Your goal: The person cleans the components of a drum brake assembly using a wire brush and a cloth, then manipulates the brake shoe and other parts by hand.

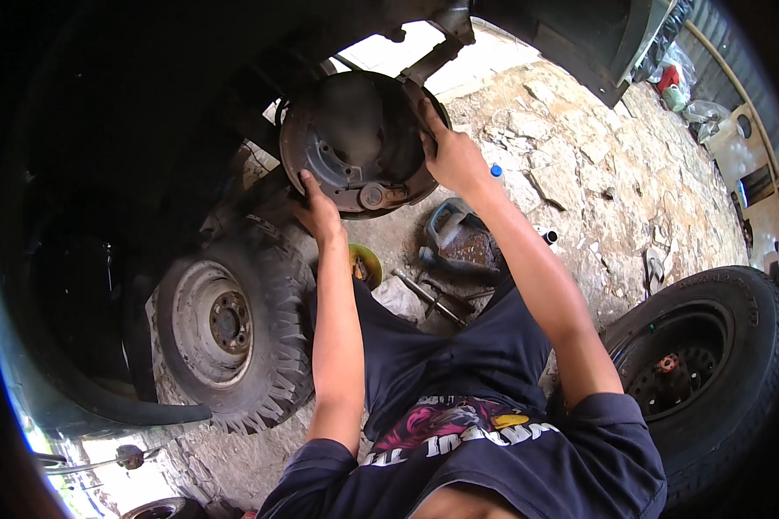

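Note:
A round, dark brake backing plate (320, 177) stands upright in front of me, under the vehicle body. Curved brake-shoe-like parts follow its edge, and a dark blur covers part of its middle. My left hand (320, 212) grips its lower left rim, thumb on the front face and the other fingers hidden behind. On the right rim lies my right hand (455, 160), index finger stretched up along the edge, the rest curled round it. A small round metal part (371, 196) sits low on the plate, between my hands.
A knobby-tyred wheel (225, 324) stands at left; another tyre and wheel (710, 346) is at right. Between my legs are a cut-open plastic container (459, 238), a yellow-green bowl (366, 265) and metal tools (431, 296). Broken stone ground (571, 160) spreads to the right.

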`<action>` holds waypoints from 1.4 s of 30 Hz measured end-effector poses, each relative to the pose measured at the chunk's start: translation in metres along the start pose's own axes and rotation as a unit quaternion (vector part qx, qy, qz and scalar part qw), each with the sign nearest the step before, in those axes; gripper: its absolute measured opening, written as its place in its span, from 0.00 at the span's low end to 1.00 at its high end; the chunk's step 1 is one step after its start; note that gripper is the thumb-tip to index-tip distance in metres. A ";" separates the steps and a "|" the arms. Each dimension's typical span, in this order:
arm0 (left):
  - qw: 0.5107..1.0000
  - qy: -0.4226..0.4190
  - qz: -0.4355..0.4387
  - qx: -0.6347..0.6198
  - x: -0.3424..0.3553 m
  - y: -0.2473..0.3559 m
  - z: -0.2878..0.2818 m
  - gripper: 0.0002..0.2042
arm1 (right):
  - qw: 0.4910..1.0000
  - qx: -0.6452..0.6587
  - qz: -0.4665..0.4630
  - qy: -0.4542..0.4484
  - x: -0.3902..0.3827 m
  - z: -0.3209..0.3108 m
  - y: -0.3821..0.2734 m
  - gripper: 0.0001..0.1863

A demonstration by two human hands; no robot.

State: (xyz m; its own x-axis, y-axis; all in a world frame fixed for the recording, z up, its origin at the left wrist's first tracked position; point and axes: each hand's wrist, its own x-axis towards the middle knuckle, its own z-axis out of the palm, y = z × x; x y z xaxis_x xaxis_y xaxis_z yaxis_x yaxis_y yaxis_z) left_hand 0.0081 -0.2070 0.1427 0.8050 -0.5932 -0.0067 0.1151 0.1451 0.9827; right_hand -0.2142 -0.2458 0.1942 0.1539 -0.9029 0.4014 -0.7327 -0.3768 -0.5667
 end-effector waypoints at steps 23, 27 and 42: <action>0.999 -0.026 0.015 -0.043 0.015 -0.013 -0.014 0.40 | 0.997 -0.064 -0.023 -0.023 -0.027 0.017 -0.032 0.33; 0.999 -0.028 0.011 -0.020 0.008 -0.012 -0.003 0.44 | 0.993 -0.116 -0.013 0.010 0.019 0.007 -0.019 0.34; 0.998 -0.049 0.025 0.009 0.017 -0.021 -0.008 0.45 | 0.955 -0.219 -0.124 -0.153 -0.058 -0.002 -0.037 0.37</action>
State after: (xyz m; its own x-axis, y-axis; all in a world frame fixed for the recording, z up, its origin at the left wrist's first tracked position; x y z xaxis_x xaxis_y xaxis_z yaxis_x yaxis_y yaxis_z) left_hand 0.0236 -0.2138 0.1207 0.7492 -0.6596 0.0602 0.0651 0.1638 0.9843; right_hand -0.1973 -0.1795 0.1929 0.4970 -0.8401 0.2172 -0.8453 -0.5253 -0.0978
